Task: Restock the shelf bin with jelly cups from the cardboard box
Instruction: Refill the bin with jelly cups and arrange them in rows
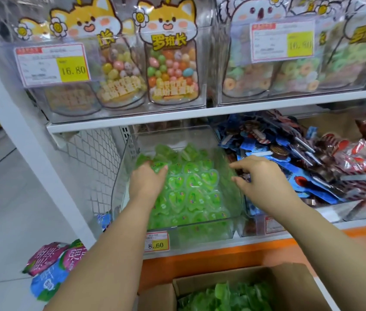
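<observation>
— Where are the jelly cups?
— Your green jelly cups (191, 187) fill the clear bin (121, 176), heaped highest toward its back. More of them lie in the open cardboard box (289, 286) below the bin, nearest you.

— And my hands?
— Your left hand (147, 179) lies palm down on the cups at the bin's back left, thumb spread to the right. Its fingertips dip among the cups, so I cannot tell whether they pinch one. Your right hand (265, 176) is over the bin's right wall, fingers loosely bent and spread, holding nothing.

— What's around the bin?
— A price tag (156, 241) reading 8.60 sits on the bin's front. Blue packets (289, 153) are heaped just right of the bin. Above the bin, a shelf board (132, 118) carries candy bags (170, 63) printed with cartoon animals. Down and left of the bin, pink and blue bags (51, 265) lie on the floor (9, 209).
</observation>
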The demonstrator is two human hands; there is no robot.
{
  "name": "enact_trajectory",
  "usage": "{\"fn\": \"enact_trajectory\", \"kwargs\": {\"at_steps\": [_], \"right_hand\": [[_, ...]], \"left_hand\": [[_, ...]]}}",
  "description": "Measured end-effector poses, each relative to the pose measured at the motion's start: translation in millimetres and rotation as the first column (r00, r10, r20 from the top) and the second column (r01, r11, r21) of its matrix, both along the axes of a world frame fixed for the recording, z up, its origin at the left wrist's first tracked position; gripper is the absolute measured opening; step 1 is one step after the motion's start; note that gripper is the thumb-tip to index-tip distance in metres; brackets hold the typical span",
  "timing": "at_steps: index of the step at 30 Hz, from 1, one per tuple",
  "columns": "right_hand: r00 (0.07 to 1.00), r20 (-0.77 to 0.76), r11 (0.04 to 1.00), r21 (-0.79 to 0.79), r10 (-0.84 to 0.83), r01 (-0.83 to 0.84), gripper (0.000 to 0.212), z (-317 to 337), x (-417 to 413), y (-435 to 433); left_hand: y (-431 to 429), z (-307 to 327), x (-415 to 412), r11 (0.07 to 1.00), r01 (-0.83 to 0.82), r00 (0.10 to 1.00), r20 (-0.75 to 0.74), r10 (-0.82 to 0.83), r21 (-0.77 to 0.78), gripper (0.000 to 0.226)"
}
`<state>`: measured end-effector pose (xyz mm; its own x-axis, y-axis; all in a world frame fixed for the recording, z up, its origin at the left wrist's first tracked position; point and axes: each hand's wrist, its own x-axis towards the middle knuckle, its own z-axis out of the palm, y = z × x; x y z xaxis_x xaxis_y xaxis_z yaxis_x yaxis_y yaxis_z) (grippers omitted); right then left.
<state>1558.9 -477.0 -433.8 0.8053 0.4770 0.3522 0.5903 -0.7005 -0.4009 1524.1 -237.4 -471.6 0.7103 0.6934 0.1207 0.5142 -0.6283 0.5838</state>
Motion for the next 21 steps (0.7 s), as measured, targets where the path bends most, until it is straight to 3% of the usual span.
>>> {"fn": "enact_trajectory", "kwargs": {"at_steps": [6, 9, 11, 14, 18, 21], "right_hand": [[0.999, -0.049, 1.0, -0.006, -0.001, 0.0, 0.03, -0.9, -3.0, 1.6], [0.998, -0.069, 1.0, -0.012, -0.003, 0.003, 0.03, -0.5, -5.5, 0.5], [0.998, -0.07, 1.0, -0.005, -0.007, 0.006, 0.03, 0.7, -7.1, -0.3], [0.998, -0.052, 0.994, 0.1, 0.041, -0.035, 0.032, 8.9, -10.8, 0.6], [0.957, -0.237, 0.951, 0.294, 0.167, -0.093, 0.041, 26.3, -18.0, 8.0], [0.905, -0.366, 0.91, 0.41, 0.217, -0.052, 0.027, 29.5, -19.2, 9.3]], "left_hand": [[7.4, -7.4, 10.4, 0.959, -0.075, 0.975, 0.183, 0.129, -0.273, 0.031], [7.3, -7.8, 12.3, 0.902, -0.047, 0.961, 0.229, 0.158, -0.429, 0.029], [1.9, -1.9, 9.4, 0.898, 0.008, 0.938, 0.315, 0.146, -0.439, 0.027], [-11.8, 17.1, -1.6, 0.89, 0.211, 0.885, 0.466, 0.001, -0.403, 0.022], [-38.2, 47.1, -20.4, 0.702, 0.597, 0.767, 0.535, -0.355, -0.39, 0.023], [-53.1, 64.7, -28.4, 0.628, 0.705, 0.689, 0.529, -0.496, -0.329, 0.025]]}}
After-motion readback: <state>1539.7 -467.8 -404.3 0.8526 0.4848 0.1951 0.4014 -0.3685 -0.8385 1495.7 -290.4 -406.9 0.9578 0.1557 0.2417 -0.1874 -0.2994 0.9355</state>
